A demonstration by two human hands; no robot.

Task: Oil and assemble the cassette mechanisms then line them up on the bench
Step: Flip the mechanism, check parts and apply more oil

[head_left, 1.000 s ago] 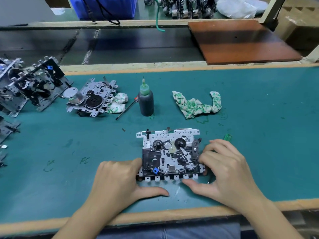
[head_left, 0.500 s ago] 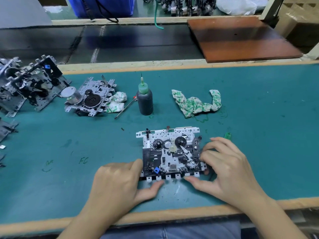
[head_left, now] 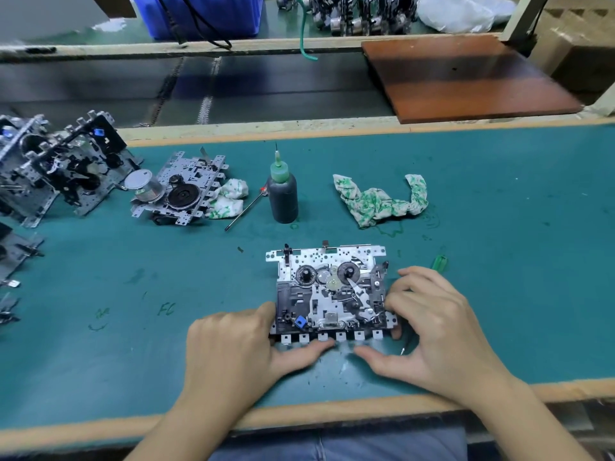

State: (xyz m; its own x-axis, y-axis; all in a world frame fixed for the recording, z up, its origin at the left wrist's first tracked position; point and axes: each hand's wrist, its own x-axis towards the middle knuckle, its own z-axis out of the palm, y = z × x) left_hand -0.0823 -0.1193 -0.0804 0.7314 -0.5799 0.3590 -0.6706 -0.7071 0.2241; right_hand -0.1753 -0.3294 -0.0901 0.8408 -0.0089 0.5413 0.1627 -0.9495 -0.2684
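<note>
Cassette mechanism point(head_left: 331, 291) lying flat on the green bench mat point(head_left: 499, 227), near the front edge, directly before the seated person. Left hand point(head_left: 233, 344) grips the unit's left side, fingers curled against that edge and thumb stretched along the row of tabs at the front. Right hand point(head_left: 432, 331) holds the right side, fingers bent over the edge and onto the plate, thumb pointing left beneath the front tabs; the two thumb tips lie close together but apart. Behind the unit stands a dark oil bottle point(head_left: 283, 194) with a green needle nozzle, upright. A thin probe point(head_left: 244, 209) lies slanted just left of the bottle. Right of the bottle, a crumpled green-stained rag point(head_left: 379, 201). Left of the probe, a second mechanism point(head_left: 179, 191) rests on the mat with a small wad of cloth point(head_left: 228, 197) touching its right side. Further mechanisms point(head_left: 56, 168) lean together at the far left. A small green clip point(head_left: 439, 262) lies just beyond the right hand's fingers. A brown board point(head_left: 466, 78) sits behind the bench at the right
</note>
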